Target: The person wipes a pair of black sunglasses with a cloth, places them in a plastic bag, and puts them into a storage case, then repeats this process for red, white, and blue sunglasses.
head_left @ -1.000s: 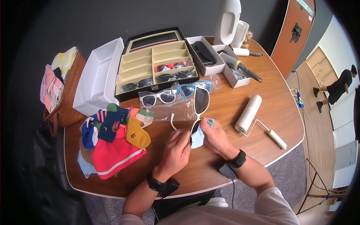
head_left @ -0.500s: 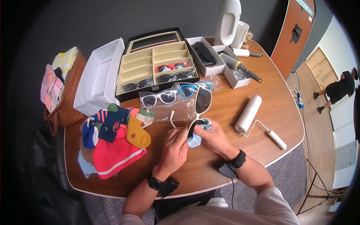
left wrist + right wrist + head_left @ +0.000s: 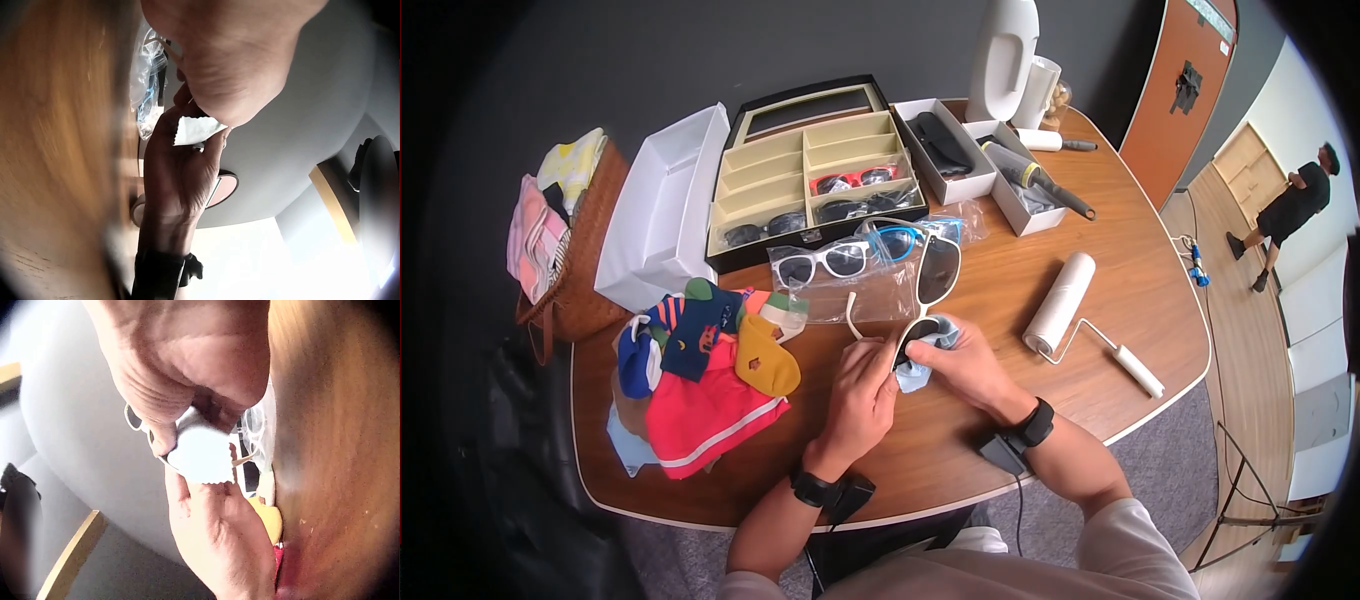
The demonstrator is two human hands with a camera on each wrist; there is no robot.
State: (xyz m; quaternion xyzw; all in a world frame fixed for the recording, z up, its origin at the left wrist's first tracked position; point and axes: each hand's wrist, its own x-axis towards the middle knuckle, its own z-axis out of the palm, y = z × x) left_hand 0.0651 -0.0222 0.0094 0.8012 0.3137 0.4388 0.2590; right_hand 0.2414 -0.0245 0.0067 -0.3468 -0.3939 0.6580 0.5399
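Note:
White-framed sunglasses [image 3: 940, 272] with dark lenses are held up over the table in the head view, one lens pointing away from me. My left hand [image 3: 862, 398] grips the near end of the frame. Around the near lens, my right hand [image 3: 968, 372] pinches a light blue cloth [image 3: 913, 379], with the thumb on the dark lens and the cloth behind it. In the right wrist view the cloth's zigzag edge [image 3: 215, 481] hangs between both hands. One temple arm [image 3: 853, 316] sticks out to the left.
Bagged white sunglasses [image 3: 822, 263] and blue sunglasses [image 3: 896, 243] lie before a compartment case [image 3: 765, 160] holding several pairs. Socks and a red garment [image 3: 710, 420] are piled left, near a white box [image 3: 662, 205]. A lint roller [image 3: 1061, 303] lies right; a person [image 3: 1293, 205] stands beyond.
The right thumb and the cloth have shifted down and left across the near lens, toward the left hand. The sunglasses have tilted slightly. The person in the background has moved.

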